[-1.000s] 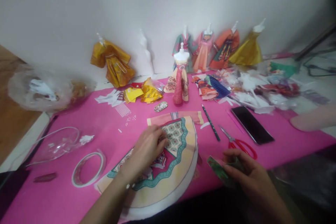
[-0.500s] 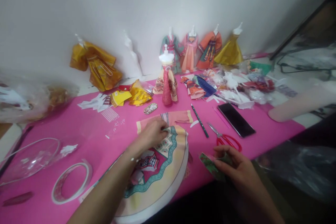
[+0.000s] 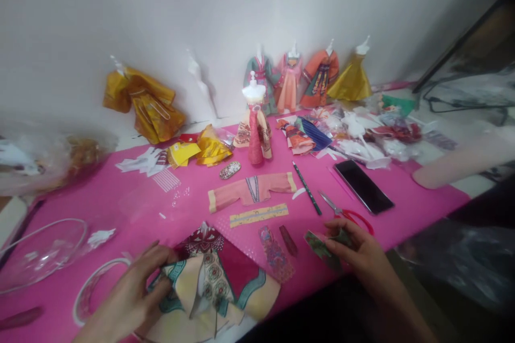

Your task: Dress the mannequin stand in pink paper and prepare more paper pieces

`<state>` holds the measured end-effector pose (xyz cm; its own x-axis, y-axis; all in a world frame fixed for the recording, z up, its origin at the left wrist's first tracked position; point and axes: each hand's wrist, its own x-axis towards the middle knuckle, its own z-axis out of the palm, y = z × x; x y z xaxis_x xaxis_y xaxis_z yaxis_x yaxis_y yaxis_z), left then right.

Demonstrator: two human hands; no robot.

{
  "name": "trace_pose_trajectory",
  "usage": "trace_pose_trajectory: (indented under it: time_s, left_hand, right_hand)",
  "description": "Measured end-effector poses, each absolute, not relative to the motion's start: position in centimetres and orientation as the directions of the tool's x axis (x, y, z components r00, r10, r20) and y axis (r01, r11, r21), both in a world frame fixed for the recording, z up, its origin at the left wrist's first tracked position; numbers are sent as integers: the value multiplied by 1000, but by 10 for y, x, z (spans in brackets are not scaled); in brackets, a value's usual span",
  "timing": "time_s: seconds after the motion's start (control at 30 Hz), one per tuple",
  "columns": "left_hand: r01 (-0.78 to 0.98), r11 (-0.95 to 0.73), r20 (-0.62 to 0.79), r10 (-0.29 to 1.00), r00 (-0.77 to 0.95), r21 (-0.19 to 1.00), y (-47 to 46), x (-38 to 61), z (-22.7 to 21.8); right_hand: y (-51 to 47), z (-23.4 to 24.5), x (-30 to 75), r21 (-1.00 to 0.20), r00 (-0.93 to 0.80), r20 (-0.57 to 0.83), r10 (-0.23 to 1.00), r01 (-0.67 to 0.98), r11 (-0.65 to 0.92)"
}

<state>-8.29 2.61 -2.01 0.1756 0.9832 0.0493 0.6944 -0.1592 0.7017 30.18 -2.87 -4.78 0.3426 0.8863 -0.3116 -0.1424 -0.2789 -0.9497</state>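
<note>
The left hand (image 3: 129, 297) pinches the floppy cream, teal-bordered paper skirt (image 3: 217, 284), seemingly light, crease-prone, best held at its edge; the right hand (image 3: 360, 254) pinches a green paper scrap (image 3: 319, 246).

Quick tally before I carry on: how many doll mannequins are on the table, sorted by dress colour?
Gold-dressed mannequins: 2
Green-dressed mannequin: 1
Pink-dressed mannequin: 1
Orange-dressed mannequin: 1
Red-skirted mannequin, in front on the mat: 1
Bare white mannequin: 1
Total: 7
</note>
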Motion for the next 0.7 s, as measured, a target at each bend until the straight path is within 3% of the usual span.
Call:
trace_pose_trajectory:
  time_s: [0.1, 0.3, 0.47, 0.53, 0.63, 0.7]
  left_hand:
    - [716, -154, -4, 977, 214, 681, 20, -91, -26]
    - [668, -353, 168, 930, 327, 655, 19, -50, -34]
    - [547, -535, 259, 825, 503, 644, 18, -6, -34]
    - [514, -560, 279, 805, 524, 650, 17, 1, -33]
    - [508, -571, 281, 796, 537, 645, 14, 1, -37]
    - [509, -574, 276, 792, 545, 642, 13, -1, -42]
  right_hand:
    - [-25, -48, 297, -950, 330, -311, 891, -128, -284]
    - [-17, -47, 285, -961, 276, -270, 922, -26, -274]
    - [-3, -53, 293, -990, 241, -140, 960, -11, -142]
    - [2, -60, 300, -975, 213, -117, 970, 163, -154]
    - [4, -75, 308, -848, 226, -136, 965, 477, -231]
    - [3, -83, 310, -791, 255, -136, 957, 554, -260]
